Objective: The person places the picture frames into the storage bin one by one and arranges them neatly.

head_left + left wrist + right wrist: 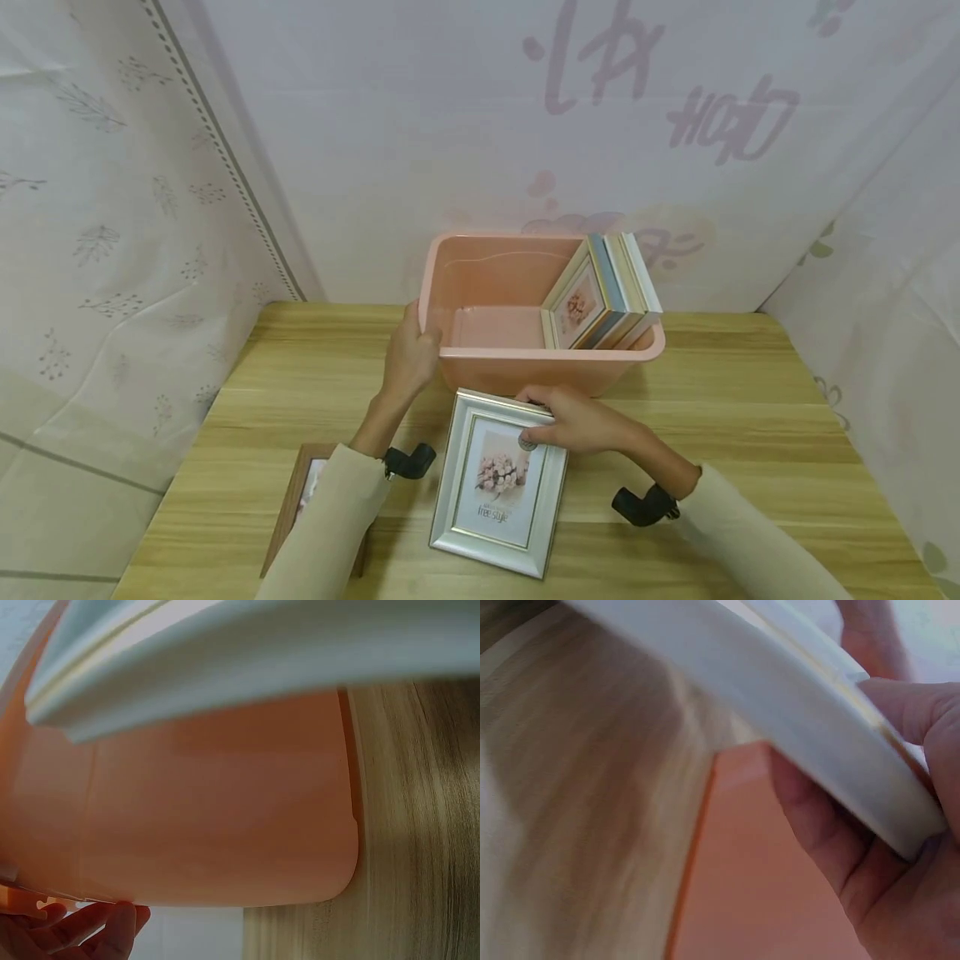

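My right hand [581, 421] grips a silver-white picture frame [446, 492] by its upper right corner, thumb on the front and fingers behind. The frame is held in front of the bin and shows a pink flower print. With my left hand [412, 354] I hold the left rim of a pink plastic bin [517, 367]. Several picture frames [611, 283] stand side by side, leaning, at the bin's right end. In the left wrist view, the held frame's edge [225, 667] crosses above the bin's side. The right wrist view shows the thumb [907, 709] over the frame's edge.
A brown wooden picture frame [288, 508] lies on the wood-grain table [712, 400] at the front left, partly hidden under my left sleeve. Printed cloth [360, 167] hangs behind the table and along both sides, close behind the bin.
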The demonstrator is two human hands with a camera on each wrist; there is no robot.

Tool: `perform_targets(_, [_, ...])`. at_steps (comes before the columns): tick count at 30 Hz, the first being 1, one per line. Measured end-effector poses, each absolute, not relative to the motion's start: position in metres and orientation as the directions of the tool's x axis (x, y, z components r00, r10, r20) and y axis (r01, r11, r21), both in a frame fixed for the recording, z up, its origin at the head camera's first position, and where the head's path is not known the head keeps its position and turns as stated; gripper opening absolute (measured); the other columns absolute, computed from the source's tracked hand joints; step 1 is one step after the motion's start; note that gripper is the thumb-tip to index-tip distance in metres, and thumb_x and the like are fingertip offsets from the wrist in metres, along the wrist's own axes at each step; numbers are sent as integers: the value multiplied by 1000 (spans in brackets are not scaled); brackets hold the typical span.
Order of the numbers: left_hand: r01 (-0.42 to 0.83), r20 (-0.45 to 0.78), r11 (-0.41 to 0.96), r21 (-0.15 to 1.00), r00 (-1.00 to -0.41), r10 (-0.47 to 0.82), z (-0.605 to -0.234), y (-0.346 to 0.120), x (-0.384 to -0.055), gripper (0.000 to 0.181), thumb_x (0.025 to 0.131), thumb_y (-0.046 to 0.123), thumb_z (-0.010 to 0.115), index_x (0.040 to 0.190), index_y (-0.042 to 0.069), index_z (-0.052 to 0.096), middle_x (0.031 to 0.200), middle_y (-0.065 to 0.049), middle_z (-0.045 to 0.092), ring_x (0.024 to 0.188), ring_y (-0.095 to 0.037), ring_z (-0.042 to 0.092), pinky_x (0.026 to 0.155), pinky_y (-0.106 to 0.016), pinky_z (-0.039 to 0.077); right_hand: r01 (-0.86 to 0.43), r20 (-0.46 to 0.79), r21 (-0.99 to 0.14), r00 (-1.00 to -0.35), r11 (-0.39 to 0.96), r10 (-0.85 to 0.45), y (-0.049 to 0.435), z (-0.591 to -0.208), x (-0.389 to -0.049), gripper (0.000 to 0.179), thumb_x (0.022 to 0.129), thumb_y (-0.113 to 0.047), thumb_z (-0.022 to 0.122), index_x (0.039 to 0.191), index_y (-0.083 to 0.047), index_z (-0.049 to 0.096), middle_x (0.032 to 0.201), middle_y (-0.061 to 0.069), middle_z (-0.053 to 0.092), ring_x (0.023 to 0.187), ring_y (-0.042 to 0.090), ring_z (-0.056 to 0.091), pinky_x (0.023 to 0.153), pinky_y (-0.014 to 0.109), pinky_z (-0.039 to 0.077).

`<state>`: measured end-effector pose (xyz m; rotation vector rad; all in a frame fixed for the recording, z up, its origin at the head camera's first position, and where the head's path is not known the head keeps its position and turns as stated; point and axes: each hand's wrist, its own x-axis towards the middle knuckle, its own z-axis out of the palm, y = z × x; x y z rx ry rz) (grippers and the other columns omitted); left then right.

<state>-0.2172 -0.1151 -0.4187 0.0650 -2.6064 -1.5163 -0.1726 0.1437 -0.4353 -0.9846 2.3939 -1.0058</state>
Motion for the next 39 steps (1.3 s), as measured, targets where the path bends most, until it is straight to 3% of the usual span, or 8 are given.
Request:
perform_targets(9, [37, 96, 489, 871, -991, -96, -419, -116, -217, 55, 94, 17, 46, 147, 3, 39, 127, -23, 59, 111, -39, 60, 92, -57, 47, -434, -83, -748, -690, 503, -719, 151, -407, -170, 27, 92, -18, 70, 117, -12, 60, 90, -6, 70, 75, 2, 66, 66, 24, 55])
perform_targets(15, [34, 95, 493, 869, -991, -99, -419, -117, -217, 54, 95, 19, 46, 146, 3, 40, 126, -22, 60, 110, -38, 60, 91, -56, 47, -447, -69, -752, -677, 484, -733, 156, -385, -168, 30, 95, -18, 66, 124, -14, 58, 97, -7, 72, 80, 4, 69, 70, 26, 56])
perform_targets(22, [28, 96, 504, 863, -989, -109, -421, -117, -217, 54, 95, 19, 46, 146, 5, 41, 128, -22, 60, 111, -39, 60, 91, -57, 47, -424, -61, -785, -671, 450, -739, 171, -348, -170, 49, 100, -19, 58, 147, -18, 42, 115, 2, 68, 91, 10, 70, 76, 30, 57])
perform_targets(26, [29, 96, 507, 861, -990, -107, -421, -117, -217, 53, 96, 19, 46, 147, 5, 40, 130, -22, 59, 114, -39, 58, 93, -57, 46, -470, 12, -787, -658, 399, -753, 182, -326, -175, 54, 100, -14, 58, 151, -13, 41, 124, 11, 66, 89, 12, 71, 74, 32, 58])
perform_targets(29, [33, 99, 506, 862, -990, -103, -421, -116, -217, 52, 97, 20, 46, 147, 5, 41, 129, -22, 60, 114, -39, 59, 93, -57, 46, -482, 70, -804, -658, 348, -750, 188, -309, -176, 53, 99, -7, 58, 149, -8, 43, 119, 16, 69, 84, 16, 73, 69, 34, 59])
perform_targets(33, [38, 104, 507, 861, -989, -101, -421, -116, -218, 53, 97, 20, 46, 147, 4, 40, 128, -23, 60, 113, -39, 59, 92, -57, 47, -460, 139, -837, -702, 296, -698, 193, -286, -178, 54, 97, 1, 57, 148, -8, 45, 106, 21, 68, 77, 23, 73, 61, 39, 59])
perform_targets(39, [44, 104, 507, 861, -990, -91, -421, -116, -218, 52, 97, 20, 44, 147, 3, 40, 123, -21, 62, 103, -36, 61, 86, -55, 49, -508, 270, -804, -775, 308, -571, 200, -254, -181, 55, 96, 4, 57, 147, -14, 48, 109, 17, 66, 77, 23, 72, 58, 37, 59])
